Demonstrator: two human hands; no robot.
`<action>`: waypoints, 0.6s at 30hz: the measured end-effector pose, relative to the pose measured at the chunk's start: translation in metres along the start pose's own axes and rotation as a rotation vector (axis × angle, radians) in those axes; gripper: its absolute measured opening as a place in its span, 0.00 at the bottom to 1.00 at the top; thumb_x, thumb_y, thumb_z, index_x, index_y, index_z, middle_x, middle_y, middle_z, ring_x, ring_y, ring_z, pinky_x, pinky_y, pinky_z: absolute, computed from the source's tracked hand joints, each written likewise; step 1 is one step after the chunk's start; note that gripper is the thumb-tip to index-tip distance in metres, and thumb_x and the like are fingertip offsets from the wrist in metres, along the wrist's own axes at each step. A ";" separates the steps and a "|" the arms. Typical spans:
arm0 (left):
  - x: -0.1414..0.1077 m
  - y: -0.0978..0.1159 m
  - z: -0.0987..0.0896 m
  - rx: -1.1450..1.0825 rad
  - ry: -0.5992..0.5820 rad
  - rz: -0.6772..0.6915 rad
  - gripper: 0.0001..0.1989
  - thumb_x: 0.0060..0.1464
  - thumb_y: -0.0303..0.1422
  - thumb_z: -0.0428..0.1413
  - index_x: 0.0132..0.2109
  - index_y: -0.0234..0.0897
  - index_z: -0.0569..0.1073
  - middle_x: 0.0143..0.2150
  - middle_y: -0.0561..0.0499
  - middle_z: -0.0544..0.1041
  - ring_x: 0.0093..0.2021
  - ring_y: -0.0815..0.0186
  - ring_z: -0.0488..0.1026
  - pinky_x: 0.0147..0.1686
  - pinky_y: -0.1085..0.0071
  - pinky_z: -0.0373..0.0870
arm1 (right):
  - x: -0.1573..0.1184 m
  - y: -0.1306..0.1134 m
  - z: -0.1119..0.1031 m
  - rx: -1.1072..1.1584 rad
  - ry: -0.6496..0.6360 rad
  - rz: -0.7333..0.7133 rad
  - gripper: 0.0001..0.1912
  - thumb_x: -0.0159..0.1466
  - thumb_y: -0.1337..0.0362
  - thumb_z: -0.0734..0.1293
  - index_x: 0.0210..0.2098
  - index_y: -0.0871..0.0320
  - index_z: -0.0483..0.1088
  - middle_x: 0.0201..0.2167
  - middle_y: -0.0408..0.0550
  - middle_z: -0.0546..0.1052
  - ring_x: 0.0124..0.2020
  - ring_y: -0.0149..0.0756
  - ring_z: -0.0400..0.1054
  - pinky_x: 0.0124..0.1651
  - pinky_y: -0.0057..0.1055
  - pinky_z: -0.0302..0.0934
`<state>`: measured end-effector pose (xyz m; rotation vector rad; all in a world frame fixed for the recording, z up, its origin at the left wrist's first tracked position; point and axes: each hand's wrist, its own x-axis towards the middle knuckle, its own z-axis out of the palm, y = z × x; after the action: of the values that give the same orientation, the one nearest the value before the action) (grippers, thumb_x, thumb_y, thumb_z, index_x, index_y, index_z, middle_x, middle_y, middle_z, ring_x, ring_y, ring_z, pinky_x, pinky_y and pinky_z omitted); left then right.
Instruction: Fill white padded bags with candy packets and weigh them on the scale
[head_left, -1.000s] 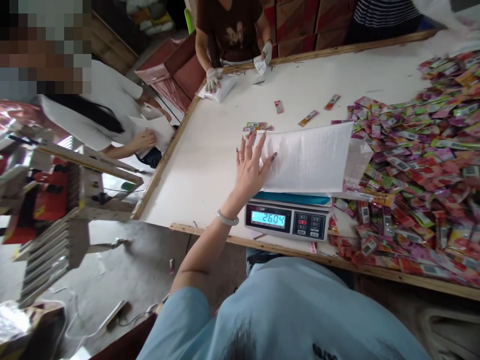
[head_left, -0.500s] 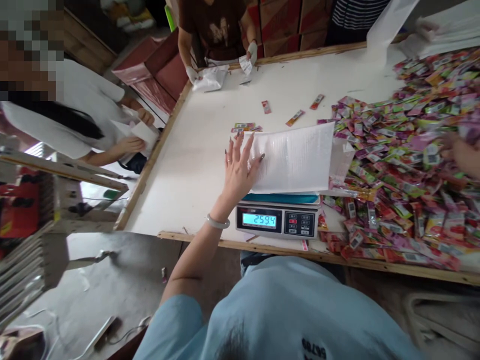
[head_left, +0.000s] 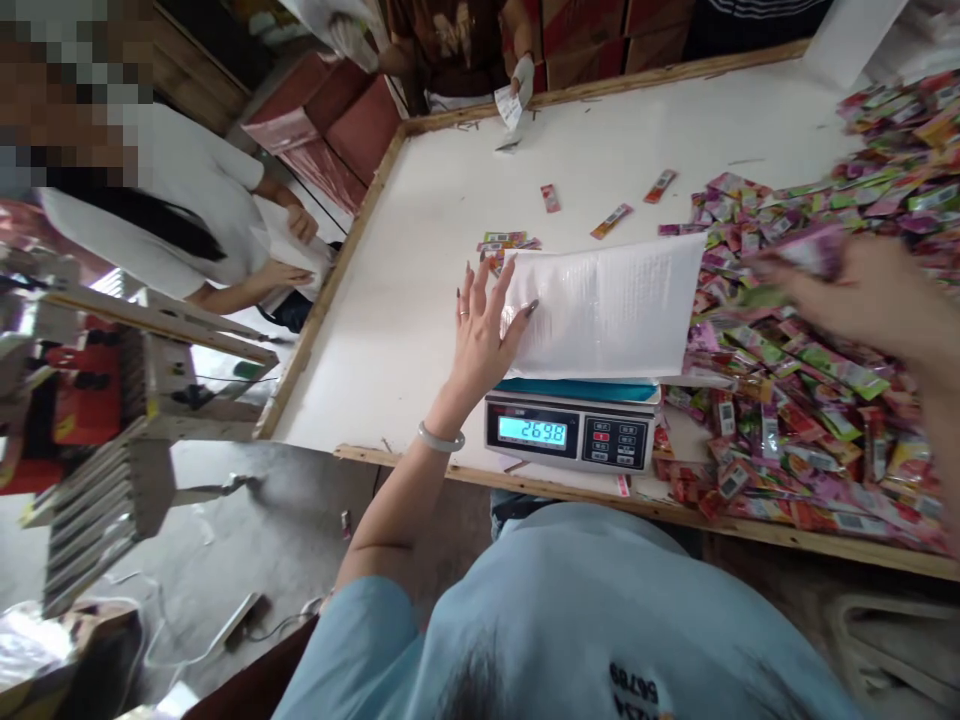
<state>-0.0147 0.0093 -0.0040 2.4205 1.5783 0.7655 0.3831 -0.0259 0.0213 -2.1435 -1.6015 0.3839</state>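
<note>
My left hand (head_left: 487, 320) lies on the left end of a white padded mailer bag (head_left: 607, 310), fingers spread and thumb on top. The bag rests on a digital scale (head_left: 570, 435), whose lit display reads about 269.8. At the right, my right hand (head_left: 862, 290) is blurred by motion over a big heap of small colourful sachets (head_left: 825, 440). Some pink and green sachets (head_left: 814, 250) show at its fingers, closed round them. The bag's mouth is toward the right; what is inside stays hidden.
Several loose sachets (head_left: 611, 221) lie behind the bag. A wooden rim (head_left: 300, 320) edges the white table (head_left: 375, 290). Across it, a gloved co-worker holds a paper slip (head_left: 508, 107); at the left another person holds white bags (head_left: 277, 240). Cartons (head_left: 581, 40) stand behind.
My right hand has come further into view from the right, now with sachets at its fingers. The scale reading has risen from about 259.4. The far co-worker has lifted a white bag off the table.
</note>
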 end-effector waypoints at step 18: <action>0.001 -0.010 0.005 -0.026 0.009 -0.010 0.31 0.72 0.40 0.48 0.78 0.49 0.52 0.81 0.46 0.49 0.82 0.48 0.40 0.77 0.42 0.45 | -0.040 0.083 0.031 0.064 0.240 -0.063 0.19 0.65 0.55 0.70 0.52 0.58 0.78 0.47 0.66 0.80 0.50 0.49 0.76 0.57 0.47 0.68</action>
<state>-0.0195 0.0151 -0.0122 2.3923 1.5724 0.7914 0.4262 -0.0785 -0.0487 -2.0013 -1.4956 0.1493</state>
